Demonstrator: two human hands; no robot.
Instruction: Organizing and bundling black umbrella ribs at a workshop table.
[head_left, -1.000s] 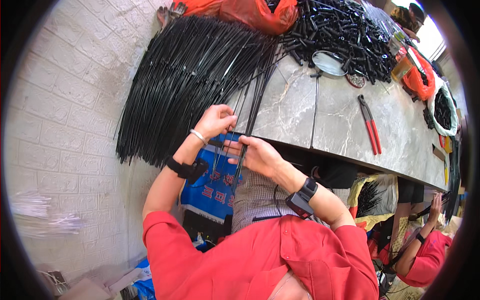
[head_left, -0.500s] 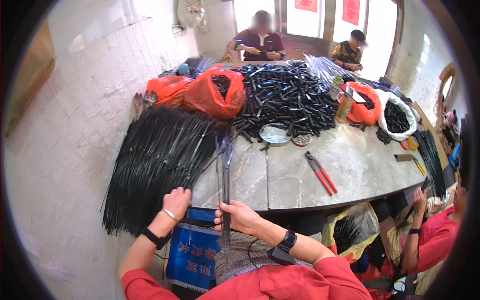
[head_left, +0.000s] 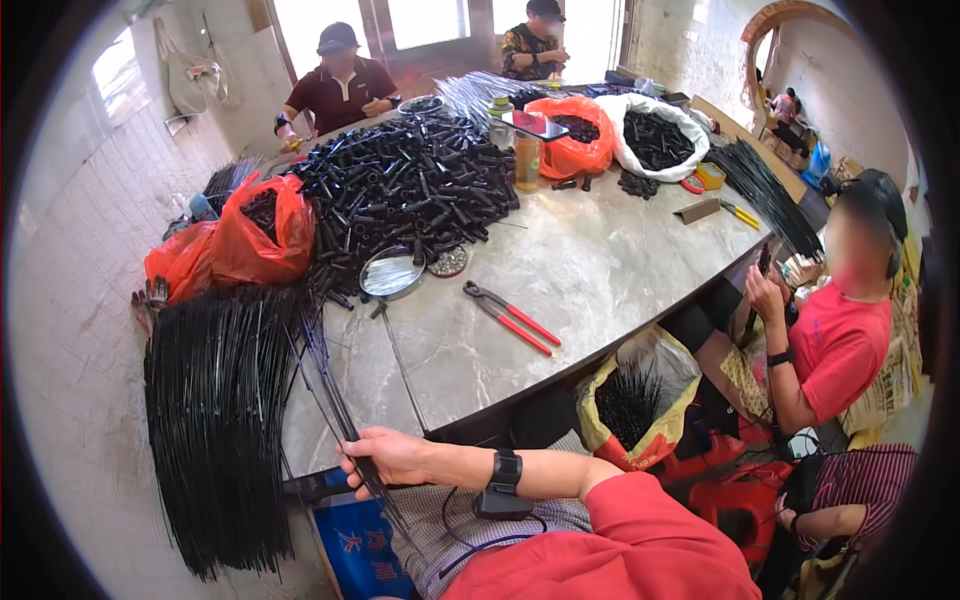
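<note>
Rods (head_left: 335, 405), thin and black, form a small bunch slanting from the table edge (head_left: 520, 385) down toward the lap, pinched in the right hand (head_left: 385, 457), whose fingers are closed around them, probably to keep the ends level. The left hand is out of view. A large rod heap (head_left: 215, 410) hangs over the table's left side; red-handled pliers (head_left: 512, 318) lie just beyond. Half a second earlier both hands held the bunch upright; now one hand holds it, tilted.

Glossy black rods (head_left: 335, 410) lie on a smooth stone table (head_left: 600, 270).
</note>
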